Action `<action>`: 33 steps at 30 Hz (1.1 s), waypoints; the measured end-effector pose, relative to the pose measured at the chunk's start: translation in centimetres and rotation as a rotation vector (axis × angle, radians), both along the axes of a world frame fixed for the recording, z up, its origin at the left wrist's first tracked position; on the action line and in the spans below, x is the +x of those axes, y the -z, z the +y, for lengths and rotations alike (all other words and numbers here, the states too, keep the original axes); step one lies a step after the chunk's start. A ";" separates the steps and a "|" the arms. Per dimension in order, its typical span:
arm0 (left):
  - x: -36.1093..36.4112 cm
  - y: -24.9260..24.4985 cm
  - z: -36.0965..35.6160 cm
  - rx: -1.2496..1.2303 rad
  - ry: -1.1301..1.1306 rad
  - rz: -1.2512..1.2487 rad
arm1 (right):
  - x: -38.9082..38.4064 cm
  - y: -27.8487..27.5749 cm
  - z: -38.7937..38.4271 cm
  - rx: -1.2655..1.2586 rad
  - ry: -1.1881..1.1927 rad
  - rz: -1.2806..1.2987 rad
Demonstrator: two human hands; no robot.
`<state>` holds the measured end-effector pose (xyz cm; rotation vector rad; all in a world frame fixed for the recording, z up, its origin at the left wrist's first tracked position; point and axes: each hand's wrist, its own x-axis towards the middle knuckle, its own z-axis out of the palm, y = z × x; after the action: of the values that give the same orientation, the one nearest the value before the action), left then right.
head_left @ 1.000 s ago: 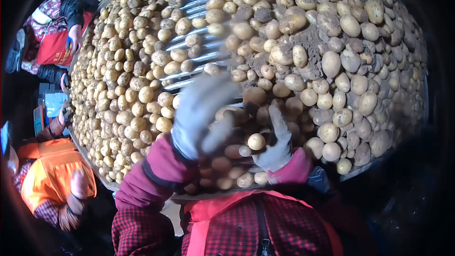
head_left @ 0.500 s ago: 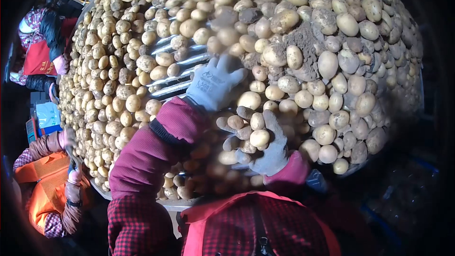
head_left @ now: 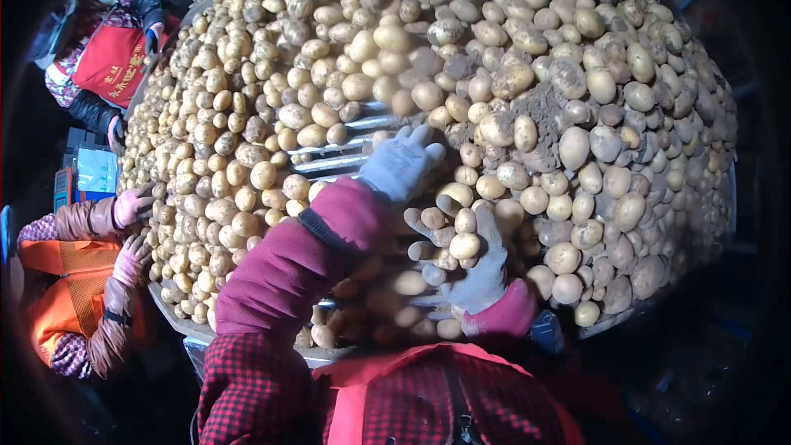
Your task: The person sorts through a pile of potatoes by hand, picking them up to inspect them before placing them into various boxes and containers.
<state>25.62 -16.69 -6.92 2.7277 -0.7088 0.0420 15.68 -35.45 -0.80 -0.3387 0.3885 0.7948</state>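
Observation:
Potatoes [head_left: 574,149] of many sizes cover a large table with metal rollers or slats [head_left: 350,148] showing in a gap near the middle. Palm down over the near side of that gap, my left hand [head_left: 401,166] wears a grey glove and has its fingers spread; what lies beneath the palm is hidden. Closer to my body, my right hand [head_left: 482,276], also gloved in grey, is turned up with its fingers curled round several small potatoes [head_left: 465,245]. Blurred potatoes lie just below and left of it.
A clump of dry soil [head_left: 540,125] lies among the potatoes beyond my hands. At the left edge stand two people, one in an orange vest [head_left: 78,292] and one in a red apron [head_left: 111,62]. The table's near rim [head_left: 185,323] runs before me.
The view has tilted farther out, showing more of the far side. Potatoes cover part of the slatted gap. My left hand has shifted right; my right hand keeps its small potatoes.

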 end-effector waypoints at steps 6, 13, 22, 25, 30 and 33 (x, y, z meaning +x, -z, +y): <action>-3.3 -4.0 2.5 -1.265 -0.525 0.579 | -0.1 3.5 -1.2 0.382 0.005 -0.094; -9.8 -5.5 0.0 -1.826 -0.456 0.532 | -1.0 3.3 -0.1 -0.121 0.138 -0.067; -12.8 -5.8 -3.0 -1.349 -0.495 -0.033 | -1.3 1.5 1.0 -0.202 0.167 -0.345; -13.4 -5.5 -3.2 -1.092 -0.454 -0.183 | -0.7 0.5 0.4 0.219 0.069 -0.028; -14.5 -5.7 -5.3 -0.975 -0.479 -0.249 | -0.9 1.6 0.0 0.242 0.063 -0.007; -14.9 -6.0 -5.6 -0.810 -0.461 -0.271 | -1.2 0.4 0.5 -0.040 0.115 -0.047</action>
<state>10.67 -22.27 -0.88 2.0390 -0.0570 0.6588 14.45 -34.92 -1.24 -0.3685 0.3770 0.6664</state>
